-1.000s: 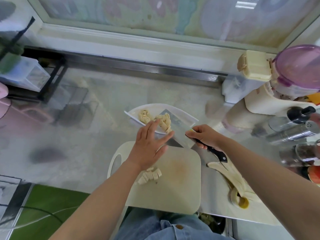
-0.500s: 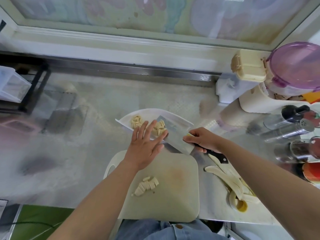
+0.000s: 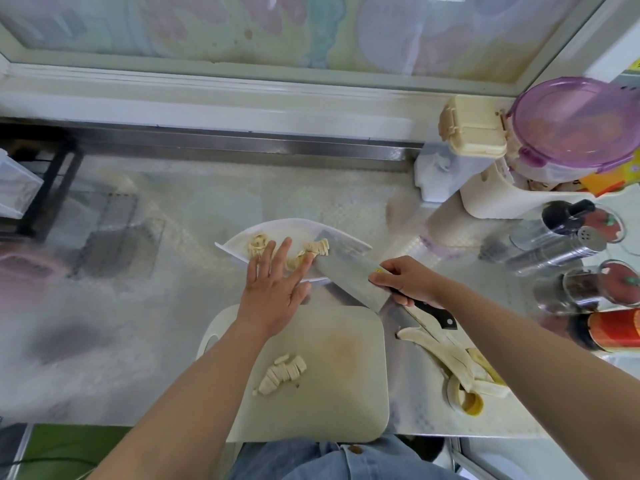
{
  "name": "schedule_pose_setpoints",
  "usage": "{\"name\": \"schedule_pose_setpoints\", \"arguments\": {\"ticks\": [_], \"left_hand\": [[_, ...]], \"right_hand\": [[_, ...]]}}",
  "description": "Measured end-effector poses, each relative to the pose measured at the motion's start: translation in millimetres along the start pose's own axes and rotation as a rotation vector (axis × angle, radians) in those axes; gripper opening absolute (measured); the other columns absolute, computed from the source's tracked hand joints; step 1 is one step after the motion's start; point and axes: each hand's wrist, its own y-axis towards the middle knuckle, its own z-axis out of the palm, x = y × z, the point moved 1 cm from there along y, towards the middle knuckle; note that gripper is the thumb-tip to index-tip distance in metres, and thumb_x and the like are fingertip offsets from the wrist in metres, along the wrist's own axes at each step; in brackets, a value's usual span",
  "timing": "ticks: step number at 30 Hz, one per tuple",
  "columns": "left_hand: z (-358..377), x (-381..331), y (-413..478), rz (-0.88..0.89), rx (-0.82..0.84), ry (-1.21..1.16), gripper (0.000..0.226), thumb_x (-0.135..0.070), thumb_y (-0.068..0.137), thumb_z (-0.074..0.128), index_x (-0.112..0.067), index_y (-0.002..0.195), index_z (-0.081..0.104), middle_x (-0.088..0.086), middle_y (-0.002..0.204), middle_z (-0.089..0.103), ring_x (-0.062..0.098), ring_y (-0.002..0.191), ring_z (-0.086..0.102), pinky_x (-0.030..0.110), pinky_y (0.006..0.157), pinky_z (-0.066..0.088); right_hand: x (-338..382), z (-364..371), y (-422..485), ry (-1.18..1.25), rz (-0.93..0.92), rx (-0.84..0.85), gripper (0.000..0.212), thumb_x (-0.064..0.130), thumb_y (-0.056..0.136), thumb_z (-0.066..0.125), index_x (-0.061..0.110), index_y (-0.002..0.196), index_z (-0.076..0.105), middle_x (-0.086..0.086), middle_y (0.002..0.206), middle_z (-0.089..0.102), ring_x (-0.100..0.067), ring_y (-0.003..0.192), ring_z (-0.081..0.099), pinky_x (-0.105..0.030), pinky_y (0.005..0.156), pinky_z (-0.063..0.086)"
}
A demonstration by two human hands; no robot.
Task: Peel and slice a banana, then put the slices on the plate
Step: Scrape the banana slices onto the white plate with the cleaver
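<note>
**Banana slices half on the plate, half on the board**

Steel counter (image 3: 145, 341) under a frosted window, pretty cluttered on the right side. The white plate (image 3: 291, 228) sits mid-counter, just past the cutting board (image 3: 346, 386), and it's got two heaps of banana slices in it: one pile (image 3: 257, 244) toward the left, another pile (image 3: 317, 249) more in the middle. The second one is right at the tip of the cleaver (image 3: 349, 277), which is tilted over the plate's near edge with the blade flat-ish.

Right hand (image 3: 408, 282) is wrapped tight around the cleaver's black handle, up close to the blade. Left hand (image 3: 275, 296) is spread wide and flat, holding nothing, fingers reaching over the plate's rim and touching or nearly touching the blade (can't tell which from this angle).

Still on the board: a small row of slices (image 3: 282, 374) near its left side, well apart from both hands. The empty peel (image 3: 453, 362) lies on the counter just right of the board.

Containers on the right: a tub with a purple lid (image 3: 575, 124), contents blurry, stacked on a cream bin (image 3: 512, 202); a clear box with a beige clip lid (image 3: 472, 128); a few steel shakers (image 3: 554, 251) and a red can (image 3: 613, 329) at the edge.
</note>
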Motion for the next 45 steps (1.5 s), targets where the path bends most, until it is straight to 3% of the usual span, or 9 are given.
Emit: {"name": "schedule_pose_setpoints", "arguments": {"ticks": [5,9,16,28,34,37,40,43,45], "left_hand": [[-13.0,-9.9,7.1,0.031,-0.13,-0.01,0.049,-0.042,0.094,0.03,-0.028,0.138,0.049,0.012,0.148,0.033,0.034,0.136,0.023,0.052,0.107,0.027],[-12.0,-21.4,17.0,0.06,-0.125,-0.026,0.048,-0.046,0.093,0.034,-0.036,0.139,0.045,0.009,0.148,0.03,0.034,0.136,0.023,0.052,0.106,0.025],[-8.7,-7.6,23.0,-0.07,-0.034,-0.034,0.053,-0.052,0.095,0.017,-0.04,0.145,0.033,0.008,0.156,0.019,0.032,0.143,0.007,0.054,0.111,0.016],[-19.6,11.9,20.1,-0.224,-0.008,-0.095,0.07,-0.056,0.09,0.002,-0.03,0.143,0.039,0.007,0.157,0.014,0.029,0.142,0.003,0.045,0.11,0.011],[-22.6,5.9,17.9,-0.211,-0.067,-0.133,0.063,-0.05,0.092,0.013,-0.026,0.132,0.056,0.012,0.151,0.028,0.032,0.138,0.014,0.044,0.106,0.014],[-22.8,1.9,13.0,-0.196,-0.072,-0.129,0.06,-0.048,0.092,0.017,-0.024,0.131,0.056,0.014,0.149,0.03,0.031,0.136,0.015,0.042,0.105,0.014],[-25.5,-1.0,4.9,-0.198,-0.134,-0.107,0.054,-0.043,0.094,0.025,-0.02,0.134,0.052,0.015,0.143,0.038,0.035,0.132,0.028,0.042,0.103,0.02],[-28.0,-3.1,-6.2,-0.217,-0.189,-0.102,0.04,-0.029,0.093,0.042,-0.013,0.126,0.057,0.015,0.129,0.048,0.033,0.119,0.042,0.043,0.095,0.035],[-28.9,-6.1,-15.8,-0.232,-0.236,-0.157,0.029,-0.015,0.088,0.054,-0.009,0.115,0.06,0.014,0.114,0.054,0.031,0.102,0.049,0.041,0.082,0.043]], "right_hand": [[0.3,2.7,5.4,0.034,-0.005,-0.006,0.033,0.026,0.091,0.06,0.008,0.069,0.044,-0.005,0.046,0.038,-0.016,0.039,0.033,-0.025,0.041,0.029],[0.9,5.5,10.4,0.026,-0.001,-0.009,0.034,0.028,0.091,0.061,0.012,0.066,0.044,-0.007,0.047,0.04,-0.018,0.041,0.034,-0.026,0.042,0.03],[13.5,11.0,19.1,0.009,-0.019,-0.004,0.033,0.029,0.092,0.06,0.011,0.069,0.044,-0.006,0.045,0.04,-0.016,0.038,0.034,-0.023,0.041,0.03],[22.4,7.6,29.5,-0.041,-0.015,0.002,0.03,0.032,0.091,0.061,0.008,0.076,0.054,-0.006,0.046,0.041,-0.018,0.039,0.034,-0.025,0.042,0.03],[13.9,2.5,15.1,0.037,-0.054,-0.118,0.033,0.026,0.09,0.059,0.014,0.064,0.043,-0.007,0.051,0.037,-0.019,0.041,0.033,-0.026,0.042,0.028],[9.7,7.3,10.8,0.005,-0.059,-0.132,0.032,0.028,0.09,0.059,0.014,0.064,0.045,-0.008,0.048,0.04,-0.02,0.041,0.036,-0.025,0.042,0.031],[4.7,14.0,6.9,0.009,-0.07,-0.154,0.032,0.031,0.09,0.059,0.015,0.065,0.047,-0.008,0.047,0.044,-0.021,0.043,0.038,-0.026,0.043,0.032],[0.4,21.9,-0.4,0.039,-0.086,-0.177,0.033,0.03,0.091,0.057,0.015,0.064,0.046,-0.007,0.046,0.043,-0.021,0.043,0.039,-0.025,0.043,0.032],[-2.7,30.0,-7.4,0.059,-0.106,-0.173,0.035,0.028,0.092,0.056,0.015,0.062,0.043,-0.009,0.046,0.043,-0.021,0.042,0.037,-0.024,0.042,0.03]]}}
